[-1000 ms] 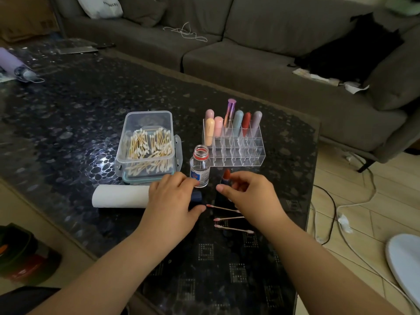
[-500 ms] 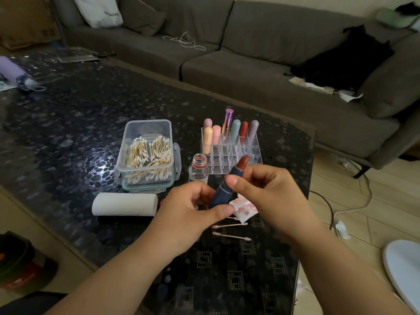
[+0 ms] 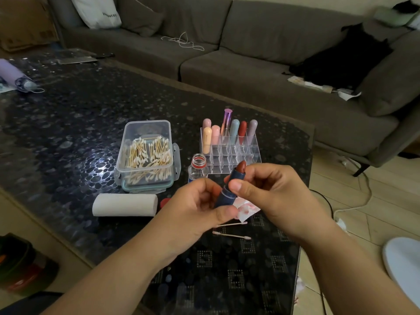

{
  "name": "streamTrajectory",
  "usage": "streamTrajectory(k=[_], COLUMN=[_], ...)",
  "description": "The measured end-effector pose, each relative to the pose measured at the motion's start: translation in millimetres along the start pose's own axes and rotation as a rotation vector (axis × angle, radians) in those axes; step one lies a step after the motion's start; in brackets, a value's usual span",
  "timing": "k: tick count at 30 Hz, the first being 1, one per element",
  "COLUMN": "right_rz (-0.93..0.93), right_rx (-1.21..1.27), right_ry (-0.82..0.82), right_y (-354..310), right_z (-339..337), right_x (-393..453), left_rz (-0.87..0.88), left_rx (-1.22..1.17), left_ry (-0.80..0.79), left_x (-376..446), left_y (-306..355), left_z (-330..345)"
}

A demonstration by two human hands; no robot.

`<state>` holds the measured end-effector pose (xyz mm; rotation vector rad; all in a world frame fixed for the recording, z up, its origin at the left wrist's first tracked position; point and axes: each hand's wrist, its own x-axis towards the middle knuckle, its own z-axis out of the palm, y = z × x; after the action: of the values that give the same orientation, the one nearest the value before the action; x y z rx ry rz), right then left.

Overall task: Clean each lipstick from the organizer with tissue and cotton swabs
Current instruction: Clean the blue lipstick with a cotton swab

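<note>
The left hand (image 3: 193,205) and right hand (image 3: 270,192) together grasp one uncapped lipstick (image 3: 229,189), a dark blue tube with its brown-red tip tilted up and to the right, held above the counter (image 3: 68,123). The left thumb and fingers curl round the tube's lower end; the right thumb presses its middle with the fingers wrapped behind. Below the hands lies a stained tissue (image 3: 246,208), and nearer the person two used swabs (image 3: 231,235) lie apart on the counter. Behind the hands stands the clear organizer (image 3: 229,155) with seven lipsticks upright in its back rows. An open small bottle (image 3: 197,167) stands just left of it, beside a box (image 3: 146,155) of swabs. A tissue roll (image 3: 125,204) lies in front of the box, with what may be a red cap (image 3: 164,202) at its right end.
</note>
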<state>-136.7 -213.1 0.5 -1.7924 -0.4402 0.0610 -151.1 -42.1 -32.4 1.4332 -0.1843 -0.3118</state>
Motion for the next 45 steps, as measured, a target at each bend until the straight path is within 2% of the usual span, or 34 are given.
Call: streamTrajectory(k=[2,6,8,15,21,25,27,29,33,37,41,45], right_rz=[-0.01,-0.031,-0.028,-0.015,-0.001,0.073,0.164,0.233,0.18,0.001,-0.192,-0.105], right_rx=[0.042,0.189,0.226,0.145,0.183,0.17,0.068,-0.18,-0.592,-0.76,-0.906,-1.046], right_ry=[-0.019,-0.088,-0.105,-0.074,-0.078,-0.069,-0.041,0.012,-0.018,-0.146,-0.077,-0.219], right_y=[0,-5,-7,-4,0,-2,0,8,30,48,61,72], right_z=[0,-1,-1,1,11,19,20,23,37,61,76,83], right_x=[0,-1,-1,2,7,12,15,17,22,27,37,43], left_rz=[0.006,0.0,-0.016,0.001,-0.015,0.0,0.016,0.028,0.059,0.094,0.1,0.081], left_rx=[-0.031,-0.214,-0.238,-0.156,-0.186,-0.06,0.069,0.166,0.269,0.302,0.279,0.292], left_ry=[-0.002,-0.232,-0.264,-0.122,-0.11,0.047,0.166,0.312,0.475,0.541,0.556,0.531], left_x=[1,-3,-4,-2,-6,-9,-9,-9,-9,-11,-13,-14], left_y=[0,3,3,-1,3,5,4,2,-1,0,4,1], left_z=[-2,-9,-9,-13,-20,-29,-36,-44,-59,-65,-69,-74])
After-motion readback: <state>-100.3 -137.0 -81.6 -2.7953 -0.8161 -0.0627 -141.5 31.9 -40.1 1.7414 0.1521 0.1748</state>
